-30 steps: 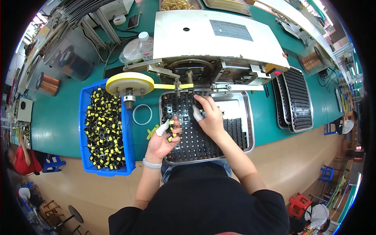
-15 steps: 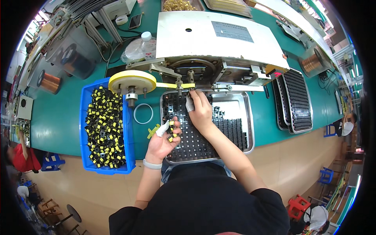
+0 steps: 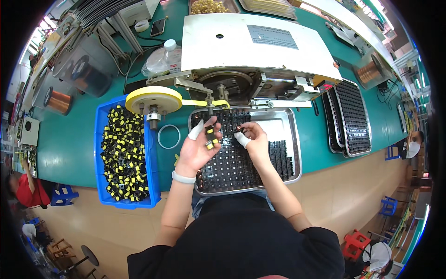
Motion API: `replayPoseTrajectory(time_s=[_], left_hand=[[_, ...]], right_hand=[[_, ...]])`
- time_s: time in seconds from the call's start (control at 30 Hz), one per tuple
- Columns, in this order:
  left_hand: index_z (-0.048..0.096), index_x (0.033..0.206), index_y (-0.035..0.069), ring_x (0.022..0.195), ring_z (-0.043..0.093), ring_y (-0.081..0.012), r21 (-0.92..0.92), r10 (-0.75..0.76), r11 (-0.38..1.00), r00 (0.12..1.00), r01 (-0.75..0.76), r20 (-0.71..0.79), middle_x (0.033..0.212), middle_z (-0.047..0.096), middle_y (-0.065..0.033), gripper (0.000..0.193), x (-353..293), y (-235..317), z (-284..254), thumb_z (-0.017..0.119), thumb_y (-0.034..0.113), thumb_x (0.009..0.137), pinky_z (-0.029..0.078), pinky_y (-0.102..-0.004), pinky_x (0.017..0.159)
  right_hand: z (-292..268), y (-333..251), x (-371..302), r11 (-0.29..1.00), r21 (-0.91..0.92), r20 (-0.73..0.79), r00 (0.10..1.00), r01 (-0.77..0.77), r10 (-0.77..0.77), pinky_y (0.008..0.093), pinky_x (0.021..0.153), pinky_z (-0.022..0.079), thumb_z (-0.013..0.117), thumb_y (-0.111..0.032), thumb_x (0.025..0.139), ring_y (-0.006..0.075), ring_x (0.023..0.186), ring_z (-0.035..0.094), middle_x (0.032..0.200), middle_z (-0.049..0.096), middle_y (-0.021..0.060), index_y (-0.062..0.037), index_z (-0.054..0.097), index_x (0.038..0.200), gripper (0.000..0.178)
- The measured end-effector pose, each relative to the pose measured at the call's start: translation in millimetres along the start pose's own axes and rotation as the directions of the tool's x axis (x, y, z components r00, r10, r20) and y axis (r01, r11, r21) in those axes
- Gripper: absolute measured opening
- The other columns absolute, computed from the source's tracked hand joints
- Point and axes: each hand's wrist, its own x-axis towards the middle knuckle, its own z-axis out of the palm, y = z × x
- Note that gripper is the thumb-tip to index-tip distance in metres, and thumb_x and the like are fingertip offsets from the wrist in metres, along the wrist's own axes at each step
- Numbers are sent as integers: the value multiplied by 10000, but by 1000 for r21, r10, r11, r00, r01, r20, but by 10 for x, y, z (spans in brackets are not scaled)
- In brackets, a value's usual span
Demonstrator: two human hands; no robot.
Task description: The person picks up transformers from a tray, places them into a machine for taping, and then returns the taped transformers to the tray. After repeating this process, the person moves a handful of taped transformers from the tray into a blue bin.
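My left hand (image 3: 195,146) is turned palm up, its fingers curled round several small black coil bobbins (image 3: 212,139) wrapped in yellow tape. A white cover sits on its thumb. Just to the right, over the tray, my right hand (image 3: 254,142) pinches one small dark bobbin (image 3: 239,129) with a copper-coloured winding; a white cover is on a digit here too. Both hands are over a metal tray (image 3: 298,156) with rows of black bobbins (image 3: 227,169). Above them, yellow tape runs from a tape roll (image 3: 153,99) to the spindle (image 3: 222,95) of a white machine (image 3: 218,51).
A blue bin (image 3: 152,174) full of yellow-taped bobbins stands at the left. Between bin and tray lies a white ring (image 3: 169,136). Stacked trays (image 3: 350,118) of black parts stand right. Behind are a bottle (image 3: 172,56), a phone (image 3: 158,27) and copper wire spools (image 3: 59,98).
My right hand has come back from the machine's spindle toward me and now pinches a copper-wound bobbin. My left hand has moved up and right with its taped bobbins; the yellow scraps beside it are mostly hidden.
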Motion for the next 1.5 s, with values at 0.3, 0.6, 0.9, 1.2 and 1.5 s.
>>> replayPoseTrajectory(time_s=[0.3, 0.6, 0.9, 1.2, 1.5], left_hand=[[517, 1225, 83, 971, 510, -179, 145, 30, 989, 1000, -31, 3, 1139, 558, -69, 337, 481, -95, 130, 521, 309, 975, 435, -294, 748], [553, 1088, 86, 750, 469, -130, -57, -123, 990, 988, 129, 97, 972, 527, -43, 262, -13, -256, 34, 484, 319, 991, 371, -226, 520], [567, 1009, 105, 896, 482, -185, -165, -6, 986, 999, -3, -52, 1037, 482, -78, 307, -634, -116, -141, 458, 392, 995, 464, -307, 651], [602, 1194, 77, 1095, 554, -251, -338, -50, 940, 998, 34, -38, 1279, 520, -148, 379, -651, -115, -239, 439, 366, 1011, 547, -345, 714], [589, 1246, 66, 1192, 531, -289, -404, -96, 904, 988, 136, 119, 1340, 508, -162, 418, -417, -115, -245, 417, 368, 1016, 535, -405, 848]], right_hand=[[-214, -161, 16, 995, 58, -132, 988, 86, -77, 167, 646, 422, 741, -1, 792, 26, 694, 493, 831, 558, -24, 3, 582, 1036, 291], [223, -199, 83, 977, 25, -99, 973, 214, -210, 189, 641, 451, 717, 20, 810, 45, 706, 546, 913, 651, 45, 6, 555, 1041, 283], [656, -48, 275, 895, -130, -197, 873, 428, -446, 221, 563, 445, 735, 9, 781, 87, 637, 527, 887, 585, 63, 24, 572, 982, 259], [641, -206, 233, 957, 28, -142, 949, 289, -283, 194, 638, 464, 738, -27, 821, 72, 732, 563, 871, 590, 37, 15, 540, 1035, 294], [125, -162, 87, 955, 282, 100, 993, -88, 62, 260, 804, 497, 652, -67, 881, 176, 889, 660, 1002, 675, 118, 40, 626, 1152, 293]])
